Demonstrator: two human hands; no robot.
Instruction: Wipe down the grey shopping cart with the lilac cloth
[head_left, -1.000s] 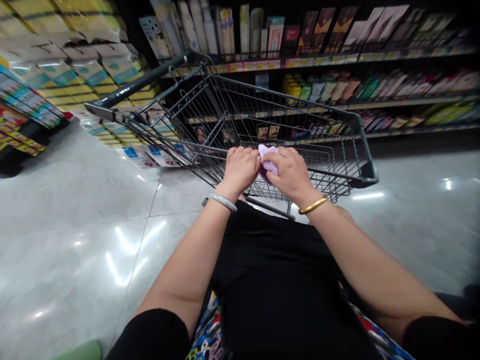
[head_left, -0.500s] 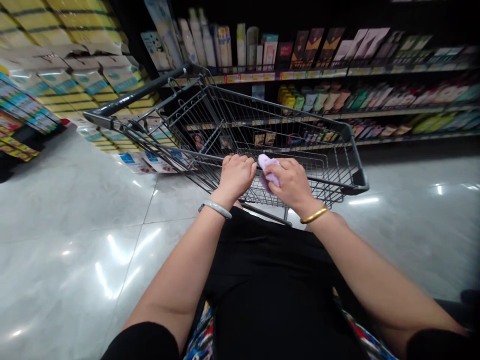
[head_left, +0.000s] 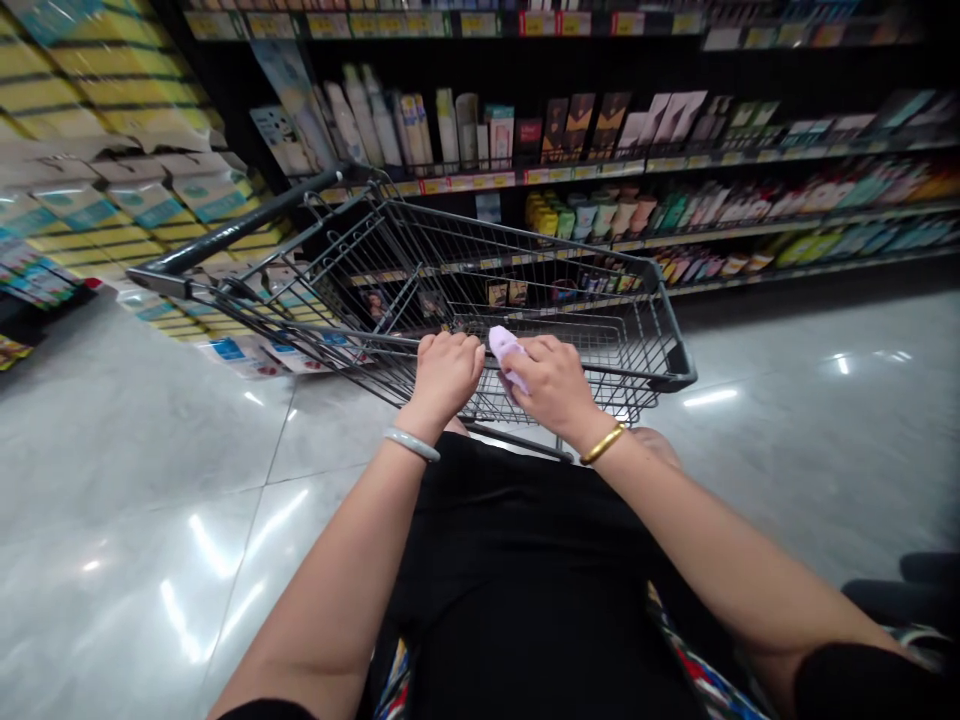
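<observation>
My left hand (head_left: pixel 444 374) is closed in a fist on the near rim of a dark wire shopping cart (head_left: pixel 525 262). Right beside it, my right hand (head_left: pixel 551 385) is closed round a small lilac cloth (head_left: pixel 504 349), pressing it against the same rim. The cart's basket looks empty and its black push handle (head_left: pixel 225 232) points away to the left. Both wrists wear bangles.
Dark shelves (head_left: pixel 675 170) of bottles, boxes and packets run along the far side of the aisle. Stacked yellow and white packs (head_left: pixel 135 190) fill the left. The glossy grey tile floor (head_left: pixel 150 470) lies open to the left and right of the cart.
The view has tilted up and the cart and both hands sit lower in the picture, shifted slightly left. The hands keep their grip on the rim and the cloth.
</observation>
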